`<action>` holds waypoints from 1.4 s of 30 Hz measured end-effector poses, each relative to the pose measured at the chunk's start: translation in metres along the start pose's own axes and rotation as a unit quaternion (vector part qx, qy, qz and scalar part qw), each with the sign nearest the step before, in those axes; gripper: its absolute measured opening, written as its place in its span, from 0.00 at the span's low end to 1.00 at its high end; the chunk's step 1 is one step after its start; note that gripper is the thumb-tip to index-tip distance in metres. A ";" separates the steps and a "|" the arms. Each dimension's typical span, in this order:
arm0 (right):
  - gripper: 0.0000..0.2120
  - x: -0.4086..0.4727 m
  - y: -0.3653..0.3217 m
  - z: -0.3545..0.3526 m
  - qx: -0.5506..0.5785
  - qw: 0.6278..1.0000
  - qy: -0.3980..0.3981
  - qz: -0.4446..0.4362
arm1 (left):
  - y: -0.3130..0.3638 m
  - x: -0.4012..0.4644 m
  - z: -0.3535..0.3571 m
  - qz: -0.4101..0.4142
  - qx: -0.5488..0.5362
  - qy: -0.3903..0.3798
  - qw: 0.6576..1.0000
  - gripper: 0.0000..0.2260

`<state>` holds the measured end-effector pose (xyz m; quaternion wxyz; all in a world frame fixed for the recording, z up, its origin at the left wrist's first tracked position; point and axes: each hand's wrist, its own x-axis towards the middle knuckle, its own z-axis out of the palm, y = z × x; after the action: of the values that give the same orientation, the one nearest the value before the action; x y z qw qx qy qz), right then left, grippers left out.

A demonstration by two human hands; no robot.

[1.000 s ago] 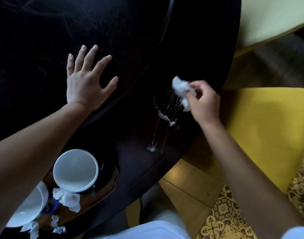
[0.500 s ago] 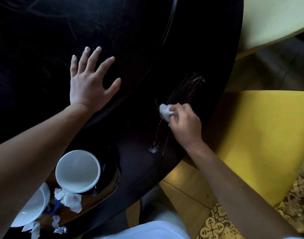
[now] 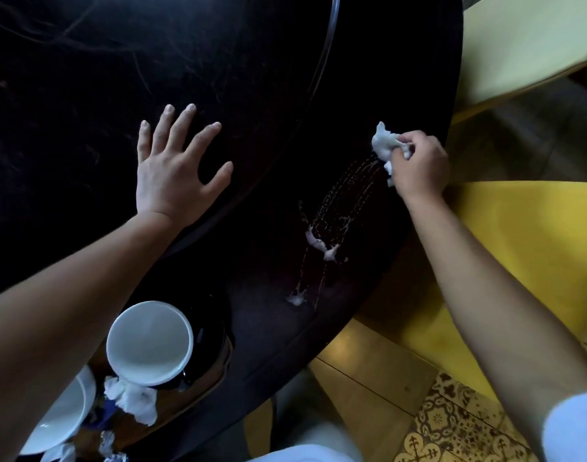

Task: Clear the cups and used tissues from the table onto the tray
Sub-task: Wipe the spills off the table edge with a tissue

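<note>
Meanwhile, left hand (image 3: 172, 181) flat, fingers splayed on table (image 3: 85, 78); right hand (image 3: 418, 165) clenched around tissue (image 3: 383, 145).

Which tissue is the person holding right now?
The crumpled white tissue pinched in the right hand, pressed on the dark table near its far edge. The other tissues lie loose on the tray beside the white cup, untouched.

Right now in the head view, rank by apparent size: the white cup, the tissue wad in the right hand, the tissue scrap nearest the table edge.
1. White cup, though nearest the camera.
2. Tissue wad, partly hidden by the right hand.
3. Tissue scrap.
</note>
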<state>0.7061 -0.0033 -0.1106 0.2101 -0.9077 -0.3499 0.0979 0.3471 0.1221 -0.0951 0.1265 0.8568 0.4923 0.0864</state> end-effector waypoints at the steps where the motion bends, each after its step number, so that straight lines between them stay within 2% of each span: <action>1: 0.13 0.000 -0.002 0.003 -0.014 1.000 -0.012 -0.004 | 0.000 0.000 0.000 0.000 -0.001 -0.001 1.000 0.27; 7: 0.10 -0.095 -0.013 0.017 -0.020 0.985 -0.065 -0.159 | 0.001 0.001 -0.002 0.000 -0.001 -0.004 1.000 0.27; 11: 0.07 -0.152 -0.013 0.013 0.010 0.972 -0.119 -0.203 | 0.001 0.000 -0.001 0.000 -0.001 -0.004 1.000 0.27; 14: 0.09 -0.133 -0.011 0.004 0.056 0.978 -0.101 -0.176 | 0.001 0.000 -0.001 0.000 -0.003 -0.002 1.000 0.27; 17: 0.10 -0.075 -0.005 -0.008 0.075 0.992 -0.011 -0.105 | 0.001 0.000 -0.001 -0.002 -0.002 -0.001 1.000 0.27; 19: 0.11 -0.032 0.003 -0.013 0.071 0.995 0.036 -0.058 | 0.001 0.000 0.000 -0.001 -0.002 0.000 1.000 0.27; 22: 0.12 0.015 0.010 -0.014 0.041 0.998 0.053 -0.006 | 0.001 0.000 -0.001 -0.002 -0.004 0.001 1.000 0.27; 25: 0.13 0.032 0.013 -0.007 0.004 1.000 0.015 0.007 | 0.001 0.000 -0.001 -0.003 -0.005 0.000 1.000 0.27; 29: 0.14 -0.001 0.006 0.004 -0.033 0.999 -0.022 -0.026 | 0.002 0.000 -0.001 -0.002 -0.007 0.002 1.000 0.27; 37: 0.09 -0.135 -0.007 0.011 -0.005 0.984 -0.104 -0.147 | 0.002 0.000 -0.001 -0.001 -0.008 0.001 1.000 0.27; 40: 0.08 -0.149 -0.013 0.006 0.013 0.977 -0.148 -0.151 | 0.002 0.000 -0.001 0.002 -0.006 0.004 1.000 0.27; 42: 0.07 -0.144 -0.016 -0.003 0.053 0.979 -0.161 -0.113 | 0.002 0.000 -0.001 0.003 -0.008 0.006 1.000 0.27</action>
<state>0.5916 -0.0910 -0.0967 0.2088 -0.8222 -0.4736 0.2369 0.3480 0.1213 -0.0933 0.1296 0.8566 0.4901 0.0959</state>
